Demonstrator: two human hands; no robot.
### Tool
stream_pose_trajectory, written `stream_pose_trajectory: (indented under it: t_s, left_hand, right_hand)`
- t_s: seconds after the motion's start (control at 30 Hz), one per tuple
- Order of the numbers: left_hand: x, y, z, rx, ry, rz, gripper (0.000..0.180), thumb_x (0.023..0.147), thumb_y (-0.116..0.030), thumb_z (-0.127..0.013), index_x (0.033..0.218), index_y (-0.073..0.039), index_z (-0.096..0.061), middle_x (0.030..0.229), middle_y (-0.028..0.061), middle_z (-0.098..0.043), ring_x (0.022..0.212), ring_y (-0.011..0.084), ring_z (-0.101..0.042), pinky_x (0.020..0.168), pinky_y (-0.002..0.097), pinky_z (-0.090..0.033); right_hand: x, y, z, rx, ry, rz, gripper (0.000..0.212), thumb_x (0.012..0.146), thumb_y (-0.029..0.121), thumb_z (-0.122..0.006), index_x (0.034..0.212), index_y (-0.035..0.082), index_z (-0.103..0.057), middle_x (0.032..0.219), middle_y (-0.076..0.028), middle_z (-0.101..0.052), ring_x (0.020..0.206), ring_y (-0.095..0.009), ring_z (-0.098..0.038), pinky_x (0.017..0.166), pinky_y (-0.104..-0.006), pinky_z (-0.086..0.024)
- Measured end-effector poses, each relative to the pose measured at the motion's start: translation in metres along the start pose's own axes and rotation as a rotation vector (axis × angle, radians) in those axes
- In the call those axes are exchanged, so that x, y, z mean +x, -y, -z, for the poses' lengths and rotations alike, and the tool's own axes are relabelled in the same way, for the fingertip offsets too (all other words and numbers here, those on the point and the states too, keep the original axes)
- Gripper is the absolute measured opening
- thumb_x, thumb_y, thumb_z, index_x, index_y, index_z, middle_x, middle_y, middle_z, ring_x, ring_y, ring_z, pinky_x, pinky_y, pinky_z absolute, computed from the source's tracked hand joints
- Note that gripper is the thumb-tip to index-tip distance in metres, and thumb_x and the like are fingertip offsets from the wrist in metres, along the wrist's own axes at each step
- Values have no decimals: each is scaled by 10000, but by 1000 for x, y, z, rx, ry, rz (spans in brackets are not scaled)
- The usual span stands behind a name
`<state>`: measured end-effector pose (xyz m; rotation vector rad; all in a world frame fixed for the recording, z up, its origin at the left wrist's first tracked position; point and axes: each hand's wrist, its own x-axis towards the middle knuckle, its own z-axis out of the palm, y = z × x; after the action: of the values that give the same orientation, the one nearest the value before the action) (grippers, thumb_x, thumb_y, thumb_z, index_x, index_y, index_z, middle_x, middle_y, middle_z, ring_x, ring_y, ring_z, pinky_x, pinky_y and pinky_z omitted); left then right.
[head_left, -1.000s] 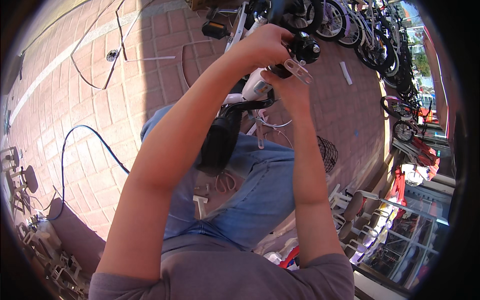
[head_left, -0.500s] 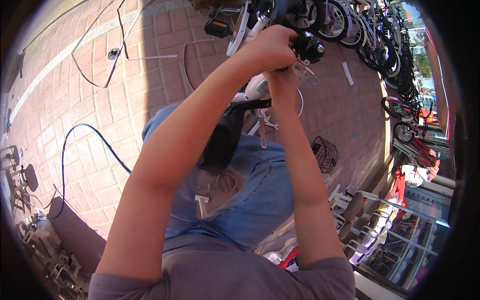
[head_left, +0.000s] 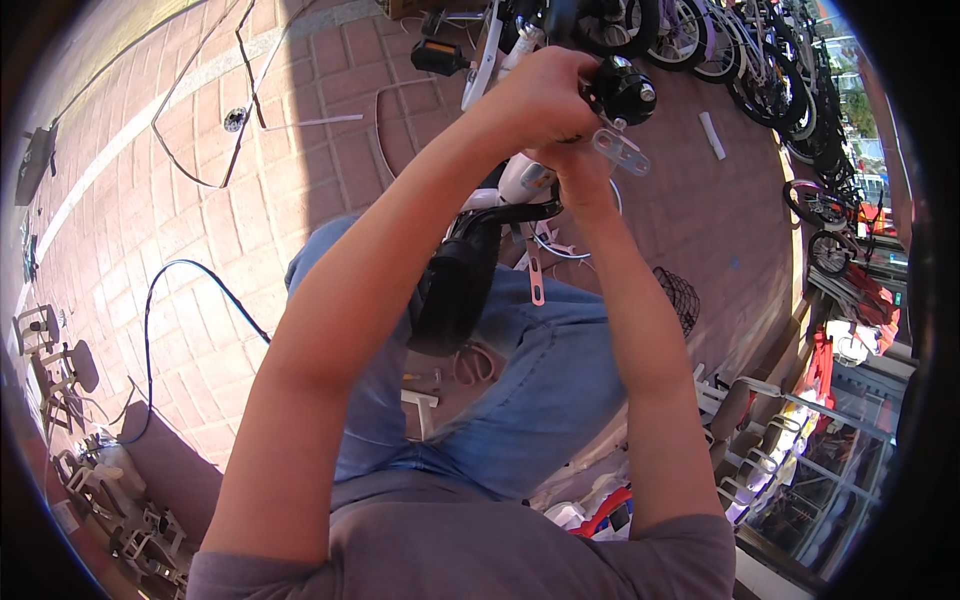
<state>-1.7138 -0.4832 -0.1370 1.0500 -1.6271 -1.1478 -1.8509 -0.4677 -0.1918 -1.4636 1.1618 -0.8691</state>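
My left hand [head_left: 548, 92] is closed at the left side of a glossy black rounded part [head_left: 624, 90] with a silver bolt. Just below it, my right hand [head_left: 574, 163] is closed too, its fingers mostly hidden from view. A slotted metal bracket [head_left: 621, 151] sticks out beside both hands. Under them is a small bicycle with a white frame [head_left: 522, 182] and a black wheel [head_left: 455, 290] between my knees. Another slotted metal strip [head_left: 536, 276] hangs near the wheel. What the right fingers grip cannot be made out.
A black pedal [head_left: 437, 57] with an orange reflector juts out at the upper left of the bicycle. Several bicycles [head_left: 770, 90] line the right side. A blue hose [head_left: 150, 320] curves over the brick paving at left. A wire basket [head_left: 678, 298] lies beyond my right forearm.
The view has shifted slightly, so the surroundings sit differently in the picture. Both hands stay together at the black part, which shows a little more of its rounded face.
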Motion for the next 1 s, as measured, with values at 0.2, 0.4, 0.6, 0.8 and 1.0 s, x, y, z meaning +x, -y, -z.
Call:
stream_pose_trajectory:
  t_s: [0.2, 0.4, 0.6, 0.8, 1.0]
  left_hand:
    - [-1, -6, 9, -41, 41, 63, 455, 625, 48, -652, 1074, 52, -581, 903, 120, -648, 801, 165, -600, 739, 280, -481]
    - [-6, 4, 11, -138, -38, 50, 488, 635, 72, -644, 1116, 26, -576, 955, 101, -621, 878, 160, -585, 772, 277, -473]
    - [-11, 6, 14, -363, -90, -20, 416, 683, 37, -655, 1092, 2, -587, 966, 105, -614, 866, 175, -607, 780, 255, -480]
    - [-22, 12, 28, -517, -86, 112, 373, 713, -4, -637, 1083, 9, -593, 973, 106, -632, 938, 189, -606, 856, 277, -460]
    - [-24, 26, 18, -273, 207, 188, 454, 693, -32, -655, 1139, 12, -584, 1025, 95, -634, 969, 174, -579, 930, 303, -396]
  right_hand:
    - [-2, 15, 1, -92, 9, -10, 461, 642, 90, -743, 1067, 35, -575, 968, -24, -610, 879, -123, -574, 778, -288, -451]
    - [-5, 28, 22, 101, 49, 37, 359, 743, 169, -716, 1037, 17, -577, 942, -27, -594, 807, -97, -546, 715, -244, -431]
    - [2, 34, 19, 248, -82, 174, 306, 765, 104, -681, 1039, 5, -590, 915, -29, -606, 793, -88, -551, 711, -222, -441]
    - [2, 48, 15, 345, -100, 256, 264, 765, 48, -642, 1024, -2, -625, 918, -66, -658, 809, -104, -607, 744, -228, -472]
    - [2, 51, 26, 346, -36, 241, 306, 734, 40, -667, 1035, -4, -628, 929, -78, -667, 822, -120, -628, 752, -238, -484]
